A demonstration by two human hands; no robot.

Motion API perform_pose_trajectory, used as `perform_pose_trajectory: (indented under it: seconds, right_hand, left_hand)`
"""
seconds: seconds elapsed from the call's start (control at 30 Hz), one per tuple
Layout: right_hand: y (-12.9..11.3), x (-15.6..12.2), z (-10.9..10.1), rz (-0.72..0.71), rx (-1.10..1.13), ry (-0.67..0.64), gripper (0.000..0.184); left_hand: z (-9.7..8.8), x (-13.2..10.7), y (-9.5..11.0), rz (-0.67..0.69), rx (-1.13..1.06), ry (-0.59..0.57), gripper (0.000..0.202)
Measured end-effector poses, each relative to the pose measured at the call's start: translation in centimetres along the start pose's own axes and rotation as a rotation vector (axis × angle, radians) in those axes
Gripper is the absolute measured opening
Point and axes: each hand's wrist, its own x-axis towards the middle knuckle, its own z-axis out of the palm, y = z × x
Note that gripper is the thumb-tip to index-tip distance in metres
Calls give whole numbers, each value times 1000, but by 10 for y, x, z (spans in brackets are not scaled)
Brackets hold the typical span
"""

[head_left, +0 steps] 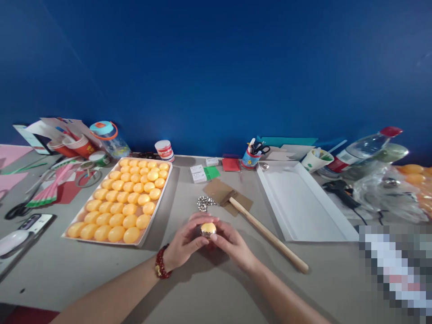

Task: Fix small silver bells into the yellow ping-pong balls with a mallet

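Between the fingertips of both hands is a yellow-orange ball [208, 228] with a shiny silver band around its lower part. My left hand [184, 240], with a red beaded bracelet at the wrist, grips its left side. From the right, the thumb and fingers of my right hand [236, 247] press on it. Something reddish shows dimly beneath the ball, too shadowed to make out. Just beyond the hands lies a small heap of silver beads or sequins [204, 203]. A hammer [270, 236] with a wooden handle rests to the right, its head on brown card [219, 191].
A tray [170, 180] with rows of yellow-orange balls stands on the left. On the right lies a white tray [303, 211] with a small silver piece at its far corner. Small white boxes [198, 174], a pen cup [250, 159], a glue gun [340, 192] and a bottle [357, 153] stand behind.
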Motion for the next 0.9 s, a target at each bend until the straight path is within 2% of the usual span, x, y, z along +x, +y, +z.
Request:
perform_pose_trajectory:
  seconds: [0.17, 0.47, 0.63, 0.8, 0.9]
  right_hand:
    - [0, 0, 1, 15, 30, -18, 41]
    - [0, 1, -1, -22, 5, -82, 39]
    - [5, -2, -1, -7, 9, -60, 38]
    - [7, -6, 1, 106, 143, -125, 39]
    - [7, -4, 2, 59, 129, -143, 43]
  left_hand:
    - [1, 1, 3, -29, -83, -21, 42]
    - [1, 1, 4, 33, 65, 8, 35]
    - [2, 2, 6, 15, -19, -39, 47]
    - [1, 2, 8, 66, 46, -23, 36]
    - [1, 1, 9, 85, 135, 25, 34]
